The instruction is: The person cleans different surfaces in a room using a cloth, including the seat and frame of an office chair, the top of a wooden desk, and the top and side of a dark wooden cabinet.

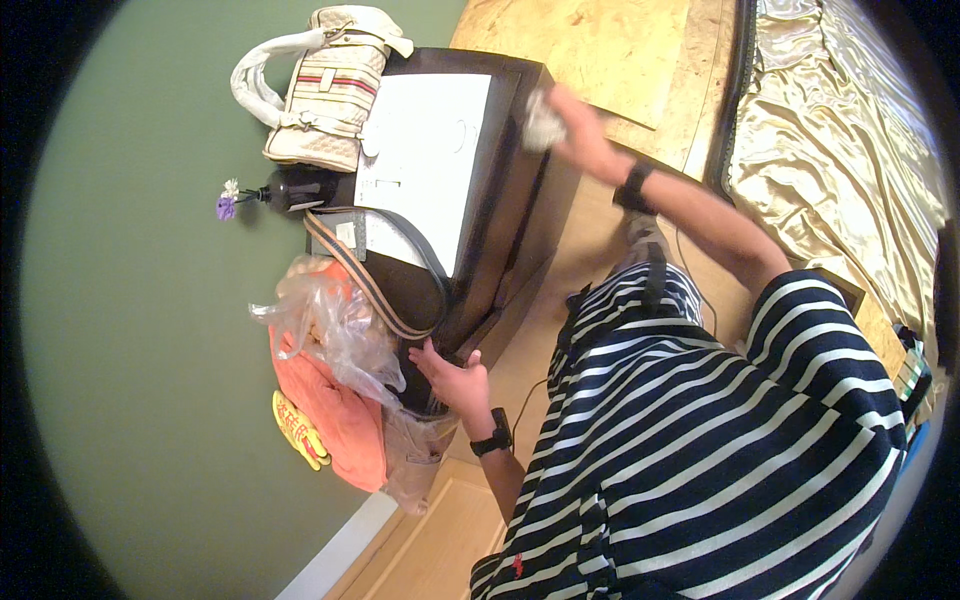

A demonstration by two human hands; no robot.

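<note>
My right hand [589, 139], blurred, is closed on a crumpled whitish cloth [543, 124] at the front corner of a dark wooden cabinet [499, 202]. My left hand [459, 381] lies with fingers apart at the cabinet top's near edge, its fingertips beside the looped end of a striped strap [367, 289]. Whether those fingertips touch the strap, I cannot tell. Between my hands a white sheet [424, 165] with a few marks covers much of the cabinet top. Left of my left hand is a clear plastic bag [345, 337] with orange and tan contents.
Against the green wall [150, 262] stand a cream handbag [334, 97] and a dark bottle vase [296, 189] with flowers. An orange cloth item [330, 412] and a yellow piece with writing [296, 427] lie nearby. A bed with a shiny gold cover [817, 135] is behind my right arm. Cords cross the floor.
</note>
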